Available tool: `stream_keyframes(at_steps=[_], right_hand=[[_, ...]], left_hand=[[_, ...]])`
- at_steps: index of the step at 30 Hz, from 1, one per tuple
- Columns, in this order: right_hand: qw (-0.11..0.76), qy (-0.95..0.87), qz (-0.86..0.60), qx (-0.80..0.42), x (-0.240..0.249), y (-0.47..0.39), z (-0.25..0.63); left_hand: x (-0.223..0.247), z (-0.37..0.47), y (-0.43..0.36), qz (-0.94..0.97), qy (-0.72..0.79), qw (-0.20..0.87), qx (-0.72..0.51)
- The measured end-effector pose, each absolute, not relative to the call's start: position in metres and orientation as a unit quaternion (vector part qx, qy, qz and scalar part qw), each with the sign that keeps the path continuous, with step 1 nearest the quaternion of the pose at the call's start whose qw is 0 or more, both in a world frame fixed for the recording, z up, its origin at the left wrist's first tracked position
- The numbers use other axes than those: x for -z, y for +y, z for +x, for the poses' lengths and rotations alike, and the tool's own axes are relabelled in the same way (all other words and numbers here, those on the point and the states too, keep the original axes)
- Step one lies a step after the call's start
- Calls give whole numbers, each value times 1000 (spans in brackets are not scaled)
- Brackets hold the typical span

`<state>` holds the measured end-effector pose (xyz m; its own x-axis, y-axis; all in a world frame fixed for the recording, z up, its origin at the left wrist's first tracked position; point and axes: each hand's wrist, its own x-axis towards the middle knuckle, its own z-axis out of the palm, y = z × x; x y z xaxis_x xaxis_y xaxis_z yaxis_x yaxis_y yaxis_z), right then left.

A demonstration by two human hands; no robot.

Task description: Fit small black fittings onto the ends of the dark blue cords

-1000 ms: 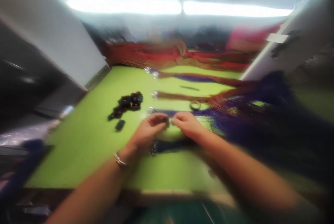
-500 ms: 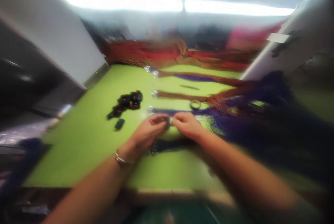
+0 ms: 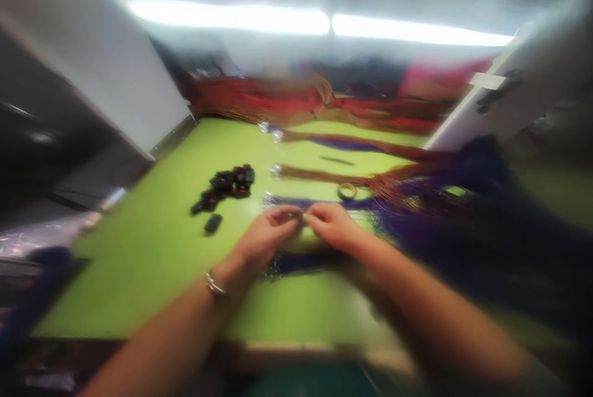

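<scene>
My left hand (image 3: 271, 233) and my right hand (image 3: 336, 226) meet fingertip to fingertip over the green tabletop, both pinched closed. Whatever lies between the fingers is small and dark, too blurred and covered to name. Just beyond the hands runs a bundle of blue wires (image 3: 319, 204), its shiny terminal ends to the left. Another dark blue wire bundle (image 3: 308, 261) lies beneath and nearer to me. Left of my hands sits a heap of black connector housings (image 3: 225, 181) with touches of red, and one separate black housing (image 3: 213, 223).
Brown wire bundles (image 3: 324, 176) lie farther back, with a roll of tape (image 3: 347, 191) and a thin dark tool (image 3: 337, 160) nearby. Loose blue wires (image 3: 445, 242) spread at right. Across the table, another person's hand (image 3: 324, 91) touches red wires (image 3: 259, 94). Pale panels (image 3: 134, 70) flank the table.
The view has tilted slightly, so everything sits a little lower in the picture. My fingertips have drawn closer together, and less of the small thing between them shows.
</scene>
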<state>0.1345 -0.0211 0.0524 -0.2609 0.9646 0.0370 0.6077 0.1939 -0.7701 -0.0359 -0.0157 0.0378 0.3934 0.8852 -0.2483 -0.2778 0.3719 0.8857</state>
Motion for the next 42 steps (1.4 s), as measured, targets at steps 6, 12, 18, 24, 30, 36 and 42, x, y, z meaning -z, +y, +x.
stream_keyframes(at_steps=[6, 12, 18, 24, 30, 36, 42], right_hand=[[135, -770, -605, -151, -75, 36, 148], [2, -735, -675, -65, -50, 93, 150], [3, -750, -658, -65, -41, 102, 158], [79, -749, -657, -31, -53, 101, 167], [178, -745, -643, 5, -84, 92, 186], [233, -794, -556, -74, -116, 43, 174], [295, -800, -474, -221, -87, 2, 127]], left_hand=[[-43, -39, -15, 377, 380, 736, -414], [-34, -44, -12, 383, 375, 741, -406], [-33, -45, -10, 379, 375, 747, -398], [-36, -46, -9, 370, 388, 740, -406], [-39, -46, -8, 370, 401, 734, -404], [-38, -45, -9, 382, 391, 729, -413], [-43, -42, -12, 363, 350, 744, -438]])
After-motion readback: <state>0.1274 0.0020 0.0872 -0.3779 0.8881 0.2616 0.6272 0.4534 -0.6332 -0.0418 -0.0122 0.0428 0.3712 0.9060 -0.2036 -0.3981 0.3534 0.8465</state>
